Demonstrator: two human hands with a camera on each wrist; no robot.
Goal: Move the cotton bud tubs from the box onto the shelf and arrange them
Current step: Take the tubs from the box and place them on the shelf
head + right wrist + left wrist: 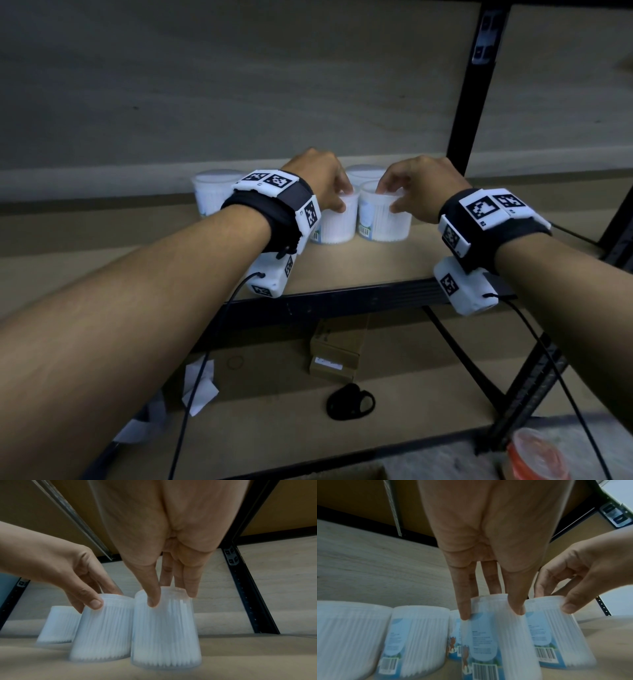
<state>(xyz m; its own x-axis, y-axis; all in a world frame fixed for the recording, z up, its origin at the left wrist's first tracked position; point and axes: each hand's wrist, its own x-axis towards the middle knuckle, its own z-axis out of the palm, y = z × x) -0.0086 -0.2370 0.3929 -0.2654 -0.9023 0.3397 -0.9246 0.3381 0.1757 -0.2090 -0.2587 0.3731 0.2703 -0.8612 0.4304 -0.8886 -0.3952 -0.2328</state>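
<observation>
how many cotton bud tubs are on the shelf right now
5 show: one held by the left hand, one by the right hand, one behind them, two further left. More may be hidden.

Left hand (pixel 488 536) is reaching down, fingers (pixel 464 604) gripping the rim of a clear plastic cotton bud tub with a blue label (pixel 496 639). Right hand (pixel 583 572) is pinching the neighbouring tub (pixel 556 631), just beside it. More tubs (pixel 416 635) are standing to the left on the tan shelf board (pixel 607 649).
</observation>
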